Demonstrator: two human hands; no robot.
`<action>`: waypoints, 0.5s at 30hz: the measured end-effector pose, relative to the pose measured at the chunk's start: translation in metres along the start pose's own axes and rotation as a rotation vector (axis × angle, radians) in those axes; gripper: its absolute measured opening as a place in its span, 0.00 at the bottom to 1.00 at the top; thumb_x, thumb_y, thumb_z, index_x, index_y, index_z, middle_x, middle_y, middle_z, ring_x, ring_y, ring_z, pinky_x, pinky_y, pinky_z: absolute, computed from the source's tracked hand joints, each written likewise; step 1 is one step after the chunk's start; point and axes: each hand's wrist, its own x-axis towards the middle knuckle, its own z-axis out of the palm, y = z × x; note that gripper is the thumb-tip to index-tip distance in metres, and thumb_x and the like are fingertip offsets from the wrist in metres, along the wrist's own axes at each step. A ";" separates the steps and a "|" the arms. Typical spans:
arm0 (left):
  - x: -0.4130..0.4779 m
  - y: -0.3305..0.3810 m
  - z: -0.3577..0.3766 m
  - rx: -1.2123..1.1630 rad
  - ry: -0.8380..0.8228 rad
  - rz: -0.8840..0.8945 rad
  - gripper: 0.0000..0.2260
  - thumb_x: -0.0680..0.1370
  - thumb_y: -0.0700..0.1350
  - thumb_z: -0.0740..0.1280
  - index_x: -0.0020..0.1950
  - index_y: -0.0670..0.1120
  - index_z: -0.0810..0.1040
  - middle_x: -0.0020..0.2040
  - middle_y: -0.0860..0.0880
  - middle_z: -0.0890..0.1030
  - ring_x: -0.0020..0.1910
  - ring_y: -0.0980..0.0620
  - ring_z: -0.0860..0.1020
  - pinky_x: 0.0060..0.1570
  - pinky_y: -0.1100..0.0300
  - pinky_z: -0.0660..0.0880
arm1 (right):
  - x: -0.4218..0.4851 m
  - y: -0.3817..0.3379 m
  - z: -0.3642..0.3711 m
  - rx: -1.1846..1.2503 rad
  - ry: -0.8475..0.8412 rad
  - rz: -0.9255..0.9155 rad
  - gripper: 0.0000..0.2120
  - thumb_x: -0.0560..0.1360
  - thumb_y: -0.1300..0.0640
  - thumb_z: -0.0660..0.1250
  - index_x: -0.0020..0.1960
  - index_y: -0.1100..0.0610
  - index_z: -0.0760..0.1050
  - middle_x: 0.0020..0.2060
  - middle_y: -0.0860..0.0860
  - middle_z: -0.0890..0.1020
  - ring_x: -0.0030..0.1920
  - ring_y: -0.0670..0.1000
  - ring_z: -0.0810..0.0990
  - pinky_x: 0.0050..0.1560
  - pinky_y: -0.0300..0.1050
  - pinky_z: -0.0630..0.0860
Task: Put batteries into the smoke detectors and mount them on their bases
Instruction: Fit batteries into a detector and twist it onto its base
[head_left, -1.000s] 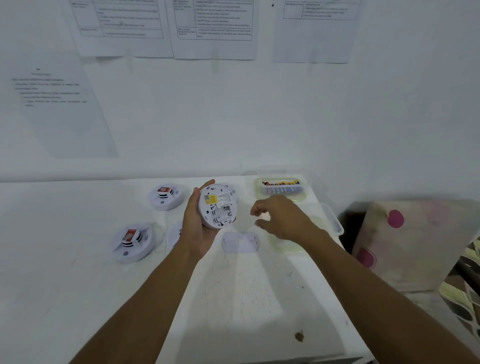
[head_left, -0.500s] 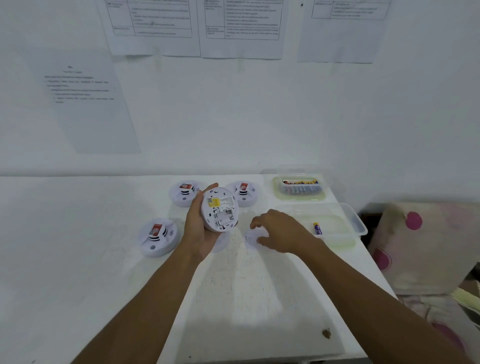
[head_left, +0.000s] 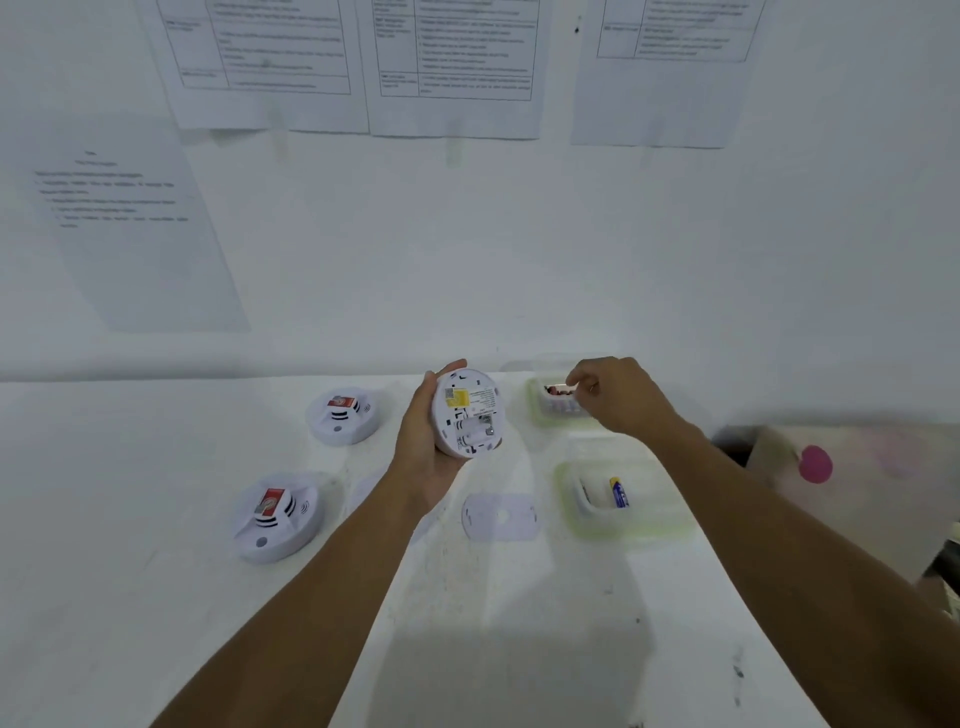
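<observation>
My left hand (head_left: 423, 452) grips a white round smoke detector (head_left: 467, 413) from its left side, tilted up so its back with a yellow label and the battery bay faces me. My right hand (head_left: 618, 397) reaches over the far clear tray of batteries (head_left: 540, 415), its thumb and forefinger curled down among them. Whether they pinch a battery is hidden. A flat white base plate (head_left: 498, 516) lies on the table (head_left: 156, 597) below the detector.
Two more detectors (head_left: 337, 415) (head_left: 278, 514) with red tags sit face up at the left. A nearer clear tray (head_left: 623, 535) holds one blue battery (head_left: 619, 491). A second faint base plate (head_left: 371, 488) lies by my left wrist. The table edge runs down the right.
My right hand has left the base plate on the table and moved up and right to the far battery tray. The left hand still holds the detector.
</observation>
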 end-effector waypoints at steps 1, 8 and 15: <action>0.006 -0.002 0.002 -0.003 -0.001 -0.005 0.17 0.82 0.56 0.56 0.64 0.51 0.77 0.62 0.45 0.79 0.59 0.41 0.78 0.50 0.44 0.78 | 0.008 0.005 -0.002 0.006 -0.012 0.026 0.08 0.73 0.59 0.66 0.48 0.49 0.81 0.42 0.47 0.83 0.42 0.49 0.81 0.45 0.44 0.78; 0.044 -0.012 0.007 0.014 0.003 -0.002 0.17 0.80 0.56 0.57 0.63 0.51 0.78 0.60 0.47 0.81 0.60 0.42 0.77 0.56 0.40 0.75 | 0.061 0.020 0.006 0.036 -0.128 0.080 0.08 0.73 0.61 0.69 0.49 0.52 0.83 0.35 0.46 0.81 0.42 0.51 0.83 0.49 0.44 0.79; 0.074 -0.017 -0.003 0.012 0.019 -0.018 0.21 0.76 0.57 0.61 0.65 0.51 0.78 0.68 0.44 0.77 0.70 0.38 0.71 0.70 0.35 0.63 | 0.097 0.037 0.025 -0.005 -0.259 0.086 0.07 0.73 0.57 0.71 0.50 0.50 0.84 0.42 0.49 0.84 0.45 0.48 0.83 0.55 0.45 0.79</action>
